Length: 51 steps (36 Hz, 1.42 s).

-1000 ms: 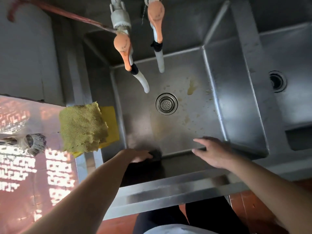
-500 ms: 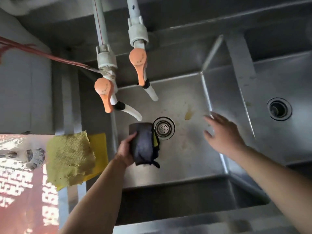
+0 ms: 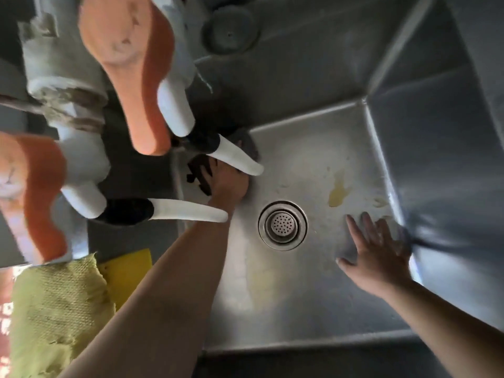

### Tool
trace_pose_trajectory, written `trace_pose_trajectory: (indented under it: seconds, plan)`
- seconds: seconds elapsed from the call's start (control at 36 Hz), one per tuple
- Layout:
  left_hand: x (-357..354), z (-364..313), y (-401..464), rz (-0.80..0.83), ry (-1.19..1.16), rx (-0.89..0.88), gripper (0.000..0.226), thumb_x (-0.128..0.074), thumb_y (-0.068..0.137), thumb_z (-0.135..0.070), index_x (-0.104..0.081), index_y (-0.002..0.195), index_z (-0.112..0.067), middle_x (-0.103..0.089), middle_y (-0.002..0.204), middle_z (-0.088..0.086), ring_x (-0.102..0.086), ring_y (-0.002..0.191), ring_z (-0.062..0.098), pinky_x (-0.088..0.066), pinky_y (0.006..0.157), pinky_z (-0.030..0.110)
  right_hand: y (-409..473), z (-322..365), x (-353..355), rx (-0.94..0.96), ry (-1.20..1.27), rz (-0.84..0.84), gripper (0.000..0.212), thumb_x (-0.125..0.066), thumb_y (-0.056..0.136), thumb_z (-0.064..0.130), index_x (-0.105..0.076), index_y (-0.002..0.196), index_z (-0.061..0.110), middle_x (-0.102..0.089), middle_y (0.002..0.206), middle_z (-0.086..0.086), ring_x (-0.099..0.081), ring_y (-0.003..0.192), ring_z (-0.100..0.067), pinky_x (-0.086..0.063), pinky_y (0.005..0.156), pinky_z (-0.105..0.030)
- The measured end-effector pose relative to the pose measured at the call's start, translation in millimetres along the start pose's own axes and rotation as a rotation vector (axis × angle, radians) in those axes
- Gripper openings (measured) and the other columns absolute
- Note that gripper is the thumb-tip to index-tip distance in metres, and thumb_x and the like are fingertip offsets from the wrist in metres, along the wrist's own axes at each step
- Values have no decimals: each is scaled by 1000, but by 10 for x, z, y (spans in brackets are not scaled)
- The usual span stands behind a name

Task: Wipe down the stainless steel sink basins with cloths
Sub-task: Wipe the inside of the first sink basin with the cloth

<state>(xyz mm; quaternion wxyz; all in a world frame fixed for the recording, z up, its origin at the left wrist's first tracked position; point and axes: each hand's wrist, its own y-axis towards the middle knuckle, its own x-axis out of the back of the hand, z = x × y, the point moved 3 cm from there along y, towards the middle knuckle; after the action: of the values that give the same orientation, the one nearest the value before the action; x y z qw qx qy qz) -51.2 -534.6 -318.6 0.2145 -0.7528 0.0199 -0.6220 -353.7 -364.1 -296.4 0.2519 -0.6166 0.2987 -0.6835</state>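
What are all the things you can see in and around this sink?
stainless steel sink basin: one, grey, centre, yellowish stains on its floor
round metal drain strainer: one, silver, middle of basin floor
orange-handled taps: two, orange and white, upper left
yellow mesh cloth: one, yellow-green, lower left on the ledge
flat yellow sheet: one, yellow, under the mesh cloth
dark cloth: one, blackish, back left corner of basin
left hand: one, grip on the dark cloth
right hand: one, open, near the basin's right wall

No legible text, labels or numbers — none anywhere.
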Motion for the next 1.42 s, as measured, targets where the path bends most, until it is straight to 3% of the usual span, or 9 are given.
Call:
trace_pose_trajectory:
  seconds: [0.22,0.56,0.72,0.86,1.0,1.08,1.22,1.33,1.42]
  plan:
    - [-109,-150,-186,-47,-37,-115,57,-44,100,-49,-25,154,-46,-17,166,0,-9,153,28,-6,119,61,73,119,-117,11,15,5,112,-43,79,82,36,145,38,41,156,-3,30,146,-36,-6,113,-73]
    - [-483,474,-1609,223,52,-376,58,-38,87,-51,-50,143,-41,-37,158,7,-33,146,36,-22,114,64,4,131,-40,-5,56,113,112,-50,79,78,31,147,41,41,156,-1,35,144,-36,-1,113,-73]
    - [-639,672,-2554,435,109,-465,57,-39,87,-48,-46,143,-46,-33,160,1,-34,146,35,-31,110,66,-23,139,-66,-17,30,117,119,-48,73,84,39,142,41,50,149,-1,40,140,-36,-1,113,-72]
    - [-708,660,-2955,690,201,-413,56,-41,101,-42,-19,151,-54,5,167,-10,6,155,23,-3,122,53,-22,130,-104,-14,32,109,120,-49,73,84,39,142,41,49,150,-1,40,140,-36,1,113,-73]
    - [-687,611,-3198,900,126,-433,56,-46,100,-32,-29,151,-49,-6,167,-11,-2,155,21,-11,122,54,-3,119,-116,-14,34,110,118,-53,75,80,35,144,42,46,153,0,37,142,-36,0,114,-72]
    - [-640,580,-3223,972,10,-381,51,-48,102,-32,-35,149,-46,-20,165,-10,-13,153,17,-15,123,36,-6,112,-128,-16,49,115,117,-57,77,73,33,145,43,45,153,1,38,142,-35,1,113,-72]
    - [-539,459,-3030,1091,-94,-257,34,-53,97,-37,-59,131,-37,-62,133,-5,-53,127,19,-40,100,31,-5,106,-116,-20,70,127,116,-60,79,69,32,145,45,44,154,2,38,142,-34,3,114,-71]
    - [-518,336,-2832,1229,-125,-144,30,-61,89,-31,-68,115,-19,-67,113,2,-60,113,27,-46,91,34,-11,105,-27,-38,115,163,111,-60,79,70,24,148,47,39,157,5,32,146,-30,-1,115,-71]
    - [-418,273,-2737,1323,-259,-11,9,-60,93,-25,-66,98,-22,-63,86,-3,-63,81,16,-46,60,22,-31,107,106,-69,208,194,93,-54,81,72,-1,153,47,18,165,8,14,152,-27,-6,116,-67]
